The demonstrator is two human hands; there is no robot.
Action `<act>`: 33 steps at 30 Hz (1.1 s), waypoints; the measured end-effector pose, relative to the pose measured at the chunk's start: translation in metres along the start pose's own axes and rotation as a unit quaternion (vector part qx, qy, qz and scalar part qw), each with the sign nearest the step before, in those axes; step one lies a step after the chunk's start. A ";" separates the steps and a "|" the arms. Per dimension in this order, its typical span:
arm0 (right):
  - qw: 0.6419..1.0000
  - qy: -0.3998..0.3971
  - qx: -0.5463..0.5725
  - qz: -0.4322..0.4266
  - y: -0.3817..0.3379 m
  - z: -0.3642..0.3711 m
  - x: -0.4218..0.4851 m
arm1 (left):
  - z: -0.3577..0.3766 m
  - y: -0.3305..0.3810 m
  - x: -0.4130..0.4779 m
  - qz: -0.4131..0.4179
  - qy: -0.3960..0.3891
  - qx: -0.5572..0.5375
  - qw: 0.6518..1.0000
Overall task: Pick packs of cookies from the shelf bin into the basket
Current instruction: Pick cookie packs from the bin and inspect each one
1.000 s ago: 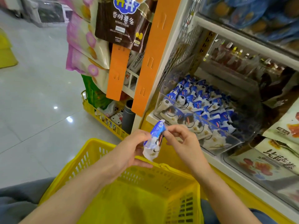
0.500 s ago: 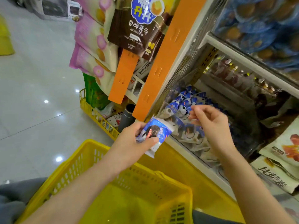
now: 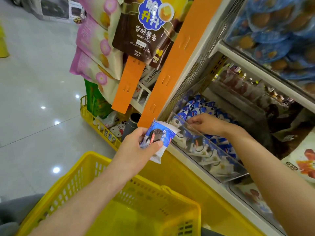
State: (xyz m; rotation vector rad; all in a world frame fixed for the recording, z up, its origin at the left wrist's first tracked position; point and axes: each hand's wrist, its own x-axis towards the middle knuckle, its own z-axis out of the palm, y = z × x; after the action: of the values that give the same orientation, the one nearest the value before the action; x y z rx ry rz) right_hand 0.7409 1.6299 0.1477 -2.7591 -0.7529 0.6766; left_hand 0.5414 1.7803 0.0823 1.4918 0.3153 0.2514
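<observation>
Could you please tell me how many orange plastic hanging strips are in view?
2: a short orange plastic strip beneath the brown potato-stick bag, and a long orange strip right of it. Others may be hidden.

Head cam, wide-angle, looks fwd/down, near shelf bin (image 3: 226, 169)

Pack (image 3: 158, 138), centre: glossy plastic film, crinkled, with a crimped top seam. Bin (image 3: 221, 160), right of centre: clear hard plastic, smooth, with glare on its front wall. Basket (image 3: 76, 181), bottom: yellow moulded plastic, slotted walls, soft sheen. Strips (image 3: 179, 57), upper middle: orange plastic, smooth and matt. Snack bags (image 3: 141, 36), top: shiny printed film. Floor (image 3: 34, 99), left: polished pale tiles, mirroring round lights.
</observation>
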 end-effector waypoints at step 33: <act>0.957 0.034 0.255 -0.131 -0.080 0.038 -0.114 | -0.001 0.013 -0.026 -0.112 -0.184 -0.240 0.946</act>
State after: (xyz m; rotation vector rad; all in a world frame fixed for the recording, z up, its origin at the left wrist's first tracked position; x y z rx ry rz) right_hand 0.6014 1.6410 0.1815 -2.1573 -0.7806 0.6139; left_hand 0.5172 1.7732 0.0964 0.9813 0.1060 -0.1310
